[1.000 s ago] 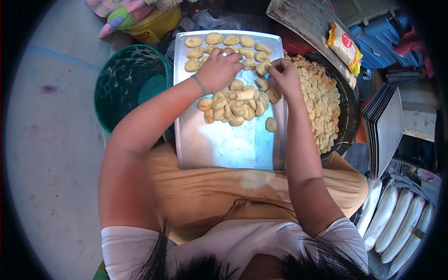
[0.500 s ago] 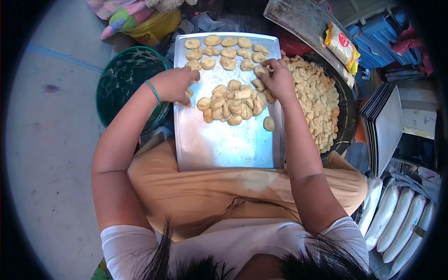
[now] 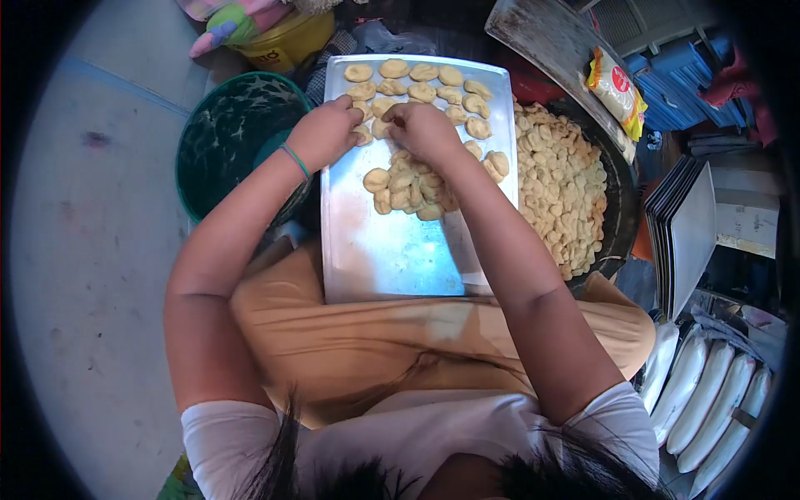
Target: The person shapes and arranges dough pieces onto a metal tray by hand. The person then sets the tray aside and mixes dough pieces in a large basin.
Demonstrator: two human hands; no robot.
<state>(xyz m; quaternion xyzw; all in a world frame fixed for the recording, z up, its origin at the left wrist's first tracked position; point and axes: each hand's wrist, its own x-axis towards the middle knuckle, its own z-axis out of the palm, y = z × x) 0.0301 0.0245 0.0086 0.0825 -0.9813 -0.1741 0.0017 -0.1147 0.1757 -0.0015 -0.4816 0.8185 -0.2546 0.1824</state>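
A metal baking tray (image 3: 383, 258) rests across my lap. Rows of flattened, tan dough pieces (image 3: 394, 68) cover its far end, and a heap of more pieces (image 3: 402, 190) lies in the middle, partly behind my right forearm. At the tray's left edge, my left hand (image 3: 329, 133) has its curled fingers on a dough piece (image 3: 363, 135). My right hand (image 3: 423, 132) reaches across to the left and pinches another dough piece (image 3: 381, 128) close beside it. A few pieces (image 3: 497, 164) sit near the tray's right side.
A large round pan (image 3: 560, 183) full of dough pieces stands right of the tray. On the left is a green bucket (image 3: 242, 150). Stacked trays (image 3: 683, 225), white filled bags (image 3: 700, 400) and a yellow-white packet (image 3: 617, 92) are at the right. A yellow bucket (image 3: 283, 46) stands behind.
My right hand has moved from the tray's right side leftward, beside my left hand. Pieces now lie at the right end of the rows. My left hand has shifted slightly up and right.
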